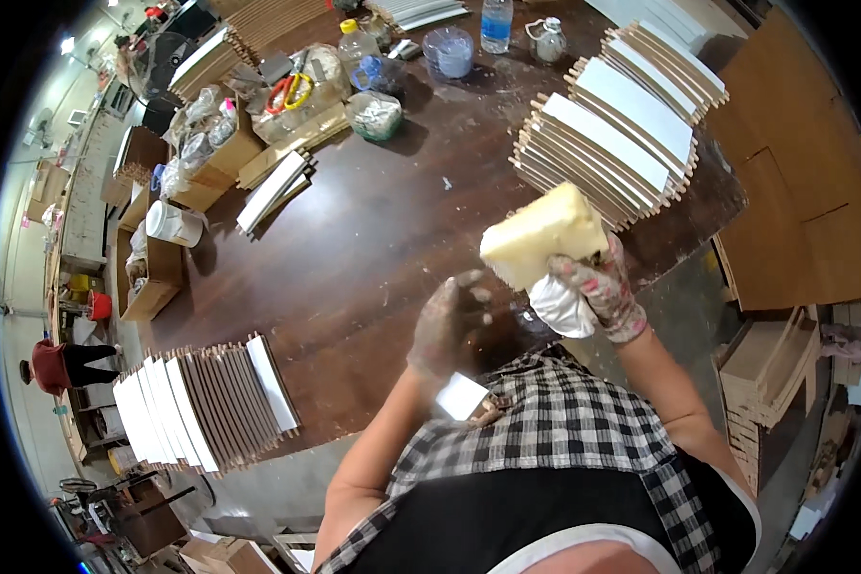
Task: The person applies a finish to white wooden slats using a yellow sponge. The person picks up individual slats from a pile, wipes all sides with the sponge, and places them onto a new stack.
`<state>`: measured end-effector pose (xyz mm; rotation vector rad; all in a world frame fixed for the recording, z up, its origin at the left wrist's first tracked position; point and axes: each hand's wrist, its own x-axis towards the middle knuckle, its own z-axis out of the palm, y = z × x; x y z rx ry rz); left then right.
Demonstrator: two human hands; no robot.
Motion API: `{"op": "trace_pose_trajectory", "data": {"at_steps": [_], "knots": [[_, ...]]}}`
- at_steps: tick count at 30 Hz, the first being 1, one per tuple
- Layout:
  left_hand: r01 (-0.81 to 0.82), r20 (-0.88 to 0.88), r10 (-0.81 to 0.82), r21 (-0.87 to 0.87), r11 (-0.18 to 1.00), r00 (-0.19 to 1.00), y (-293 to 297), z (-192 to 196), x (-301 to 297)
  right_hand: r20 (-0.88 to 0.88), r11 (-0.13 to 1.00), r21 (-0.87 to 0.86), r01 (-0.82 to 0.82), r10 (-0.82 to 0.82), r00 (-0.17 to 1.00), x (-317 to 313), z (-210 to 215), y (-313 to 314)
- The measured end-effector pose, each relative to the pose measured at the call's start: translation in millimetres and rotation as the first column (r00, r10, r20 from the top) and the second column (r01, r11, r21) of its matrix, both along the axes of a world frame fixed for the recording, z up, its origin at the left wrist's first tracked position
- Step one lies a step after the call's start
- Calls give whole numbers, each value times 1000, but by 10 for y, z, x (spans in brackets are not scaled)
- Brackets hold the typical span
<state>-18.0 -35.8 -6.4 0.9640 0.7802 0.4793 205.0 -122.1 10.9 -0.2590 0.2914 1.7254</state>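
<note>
My right hand [614, 295], in a stained glove, grips a pale yellow sponge block [543, 232] above the table's near edge. A white cloth [562, 308] is bunched under the sponge, against the same fingers. To the left of it, my left hand [442, 325], also gloved and slightly blurred, hovers with its fingers apart and nothing visible in them. Below my left wrist, a small white piece [462, 396] with a brownish part beside it shows against the checked apron [545, 421]; how it is held there is hidden.
White-faced boards with wooden edges stand in rows at the left [189, 407] and far right [614, 124] of the brown table [354, 277]. Scissors [289, 93], a water bottle [496, 26], tubs and cardboard boxes [153, 263] line its far side. Another person [57, 366] stands far left.
</note>
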Motion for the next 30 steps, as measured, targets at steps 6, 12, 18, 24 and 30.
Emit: {"op": "trace_pose_trajectory", "data": {"at_steps": [6,12,18,24,30], "knots": [[507,67,-524,172,844,849,134,-167,-491,408,962,-133,240,-168,898,88,-187,-48],[671,-103,-663,126,730,741,126,-101,-630,-176,970,241,15,28,984,245,-414,-76],[601,-331,-531,160,783,780,180,-477,-750,-98,933,308,185,-162,982,341,-728,-119],[-140,-38,143,75,987,989,540,156,-423,713,944,327,-34,-223,664,-255,287,33],[-233,95,213,316,920,972,491,306,-299,865,908,417,-23,-389,316,-378,356,165]]}}
